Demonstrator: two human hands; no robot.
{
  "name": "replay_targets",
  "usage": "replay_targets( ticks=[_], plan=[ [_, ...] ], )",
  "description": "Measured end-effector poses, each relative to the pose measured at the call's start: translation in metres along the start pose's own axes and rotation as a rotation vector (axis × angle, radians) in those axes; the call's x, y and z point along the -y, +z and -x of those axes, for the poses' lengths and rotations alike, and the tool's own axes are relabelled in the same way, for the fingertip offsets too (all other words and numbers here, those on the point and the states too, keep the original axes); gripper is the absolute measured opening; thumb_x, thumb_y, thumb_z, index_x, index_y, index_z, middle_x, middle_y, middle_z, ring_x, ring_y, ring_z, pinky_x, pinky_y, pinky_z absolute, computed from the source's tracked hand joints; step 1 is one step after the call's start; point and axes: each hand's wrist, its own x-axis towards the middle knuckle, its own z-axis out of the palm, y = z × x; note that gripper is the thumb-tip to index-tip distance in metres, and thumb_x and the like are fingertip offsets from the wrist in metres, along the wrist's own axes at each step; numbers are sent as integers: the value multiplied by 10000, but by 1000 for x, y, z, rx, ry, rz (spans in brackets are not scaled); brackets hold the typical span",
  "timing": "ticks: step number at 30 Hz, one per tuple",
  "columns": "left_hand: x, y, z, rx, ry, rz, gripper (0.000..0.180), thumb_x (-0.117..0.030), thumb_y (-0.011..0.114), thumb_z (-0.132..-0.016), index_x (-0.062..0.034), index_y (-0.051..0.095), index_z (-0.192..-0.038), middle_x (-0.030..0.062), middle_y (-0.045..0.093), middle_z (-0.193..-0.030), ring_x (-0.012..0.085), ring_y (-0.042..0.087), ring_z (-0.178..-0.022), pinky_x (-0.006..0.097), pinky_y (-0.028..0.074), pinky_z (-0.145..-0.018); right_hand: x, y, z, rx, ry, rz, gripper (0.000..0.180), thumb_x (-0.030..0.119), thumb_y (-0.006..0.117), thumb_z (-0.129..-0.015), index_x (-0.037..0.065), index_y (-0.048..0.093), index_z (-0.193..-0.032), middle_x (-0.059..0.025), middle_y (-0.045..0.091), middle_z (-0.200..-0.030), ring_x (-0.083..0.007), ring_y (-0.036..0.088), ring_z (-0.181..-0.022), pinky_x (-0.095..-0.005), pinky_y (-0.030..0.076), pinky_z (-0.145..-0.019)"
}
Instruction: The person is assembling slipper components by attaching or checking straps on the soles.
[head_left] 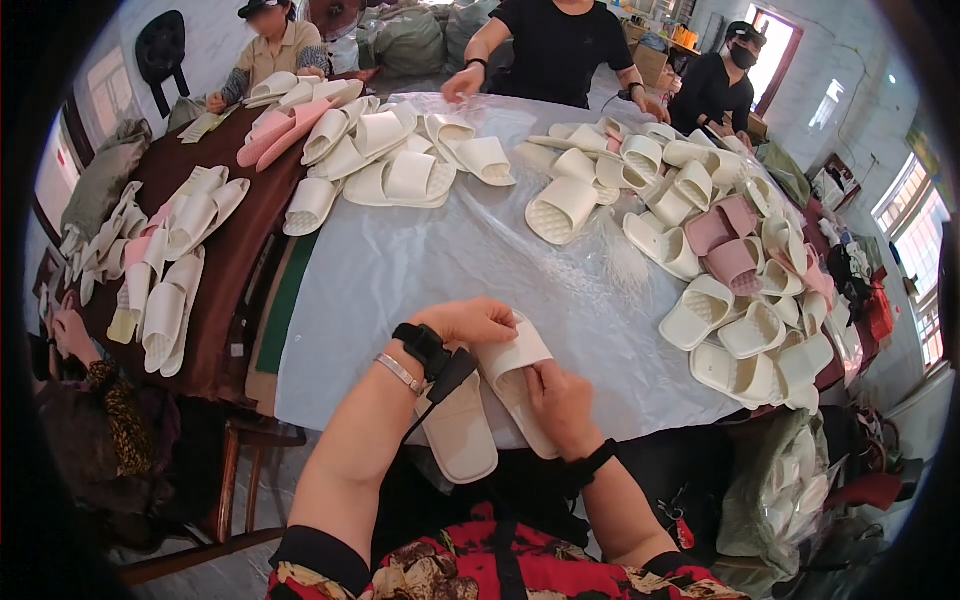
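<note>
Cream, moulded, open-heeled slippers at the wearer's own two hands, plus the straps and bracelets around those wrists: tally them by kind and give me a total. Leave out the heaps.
Cream, moulded, open-heeled slippers: 2
Black wrist straps, one on each wrist: 2
Silver-coloured, narrow bracelet on the left wrist: 1
Total: 5

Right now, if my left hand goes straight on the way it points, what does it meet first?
Probably the white slipper in your right hand, just beside your left hand; depth is unclear.
</note>
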Motion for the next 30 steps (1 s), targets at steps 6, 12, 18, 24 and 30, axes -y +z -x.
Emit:
replay_targets(
  ticks=[6, 12, 18, 24, 30],
  plan=[
    [6, -4, -1, 82, -142, 114, 258, -183, 624, -854, -37, 603, -1065, 23, 616, -924, 131, 559, -811, 289, 468, -712, -3, 0, -7, -6, 29, -28, 121, 188, 603, -856, 76, 578, -818, -133, 619, -670, -342, 602, -585, -442, 467, -522],
    [2, -3, 11, -193, -141, 193, 177, -123, 688, -825, -12, 612, -941, 23, 614, -852, 124, 590, -765, 272, 509, -688, -3, -4, -9, 36, -49, -12, 111, 142, 620, -816, 60, 553, -785, -127, 601, -695, -330, 598, -651, -442, 468, -563],
    [6, -11, 27, -207, -104, 196, 164, -70, 705, -797, 5, 615, -912, 43, 633, -814, 118, 607, -707, 246, 509, -651, -7, -4, -10, 20, -77, -23, 110, 120, 623, -801, 42, 548, -783, -135, 599, -729, -338, 588, -704, -444, 472, -614],
    [11, -9, 29, -255, -6, 240, 147, -62, 707, -798, -2, 613, -893, 52, 642, -810, 111, 605, -698, 240, 503, -653, -2, -16, -14, 109, -121, 5, 87, 103, 619, -800, 32, 569, -788, -132, 602, -742, -337, 589, -734, -443, 476, -645],
    [3, -10, 45, -540, 178, 306, 116, -54, 708, -807, -15, 615, -864, 67, 660, -801, 118, 633, -736, 237, 515, -672, 23, -49, -54, 53, -176, -138, 134, 88, 623, -807, -1, 618, -908, -172, 627, -863, -356, 596, -812, -421, 489, -721]
  ],
)
